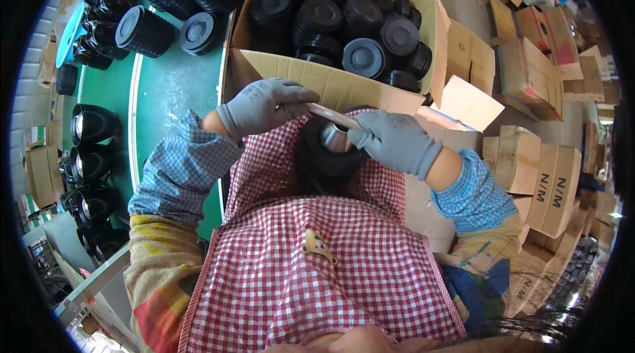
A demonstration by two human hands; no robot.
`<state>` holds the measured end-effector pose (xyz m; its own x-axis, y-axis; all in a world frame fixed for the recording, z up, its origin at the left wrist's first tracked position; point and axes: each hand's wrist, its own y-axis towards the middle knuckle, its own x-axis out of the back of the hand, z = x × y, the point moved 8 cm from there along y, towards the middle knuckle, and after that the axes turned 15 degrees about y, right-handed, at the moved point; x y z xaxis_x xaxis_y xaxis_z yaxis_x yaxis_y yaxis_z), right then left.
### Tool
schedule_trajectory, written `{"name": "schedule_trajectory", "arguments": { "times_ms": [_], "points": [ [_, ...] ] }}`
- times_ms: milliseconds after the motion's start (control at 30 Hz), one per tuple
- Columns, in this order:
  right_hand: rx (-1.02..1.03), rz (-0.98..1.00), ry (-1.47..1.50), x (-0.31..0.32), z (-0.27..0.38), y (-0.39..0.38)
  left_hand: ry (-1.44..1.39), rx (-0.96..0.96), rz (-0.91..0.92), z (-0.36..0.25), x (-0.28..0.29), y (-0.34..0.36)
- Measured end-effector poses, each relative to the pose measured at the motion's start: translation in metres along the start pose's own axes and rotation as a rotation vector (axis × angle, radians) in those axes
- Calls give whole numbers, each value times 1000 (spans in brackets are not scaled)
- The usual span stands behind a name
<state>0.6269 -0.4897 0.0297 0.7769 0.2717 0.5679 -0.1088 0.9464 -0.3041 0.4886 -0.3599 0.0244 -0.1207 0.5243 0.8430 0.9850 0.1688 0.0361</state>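
Observation:
Both my hands wear grey gloves and meet over my lap. A thin, flat, pale bar (pixel 333 116), perhaps a phone seen edge-on, slants between them. My right hand (pixel 395 142) is closed on its right end, the thumb pressed against it. My left hand (pixel 266 107) has its fingers bent round the left end; their tips are partly hidden. Just below the bar, a round black part (pixel 316 154) with a shiny silver cone (pixel 337 138) in its middle rests on my lap against the checked apron (pixel 324 234).
An open cardboard box (pixel 311 75) of black round lids or caps stands ahead. On the green table (pixel 178 82) to the left are stacked black discs (pixel 149 30) and a row of black shells with shiny insides (pixel 92 125). Cardboard boxes (pixel 549 184) are piled at the right.

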Motion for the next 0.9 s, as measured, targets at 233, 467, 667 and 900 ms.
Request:
{"name": "schedule_trajectory", "arguments": {
  "times_ms": [233,467,667,900],
  "points": [
    [422,64,-394,10,3,17,-40,181,299,0,-5,10],
    [538,-15,20,-31,51,22,-75,243,299,56,-72,55],
    [597,69,681,-12,61,63,-448,193,138,91,-110,96],
    [290,178,1253,-24,27,59,-4,-491,-547,-112,18,-15]
  ]
}}
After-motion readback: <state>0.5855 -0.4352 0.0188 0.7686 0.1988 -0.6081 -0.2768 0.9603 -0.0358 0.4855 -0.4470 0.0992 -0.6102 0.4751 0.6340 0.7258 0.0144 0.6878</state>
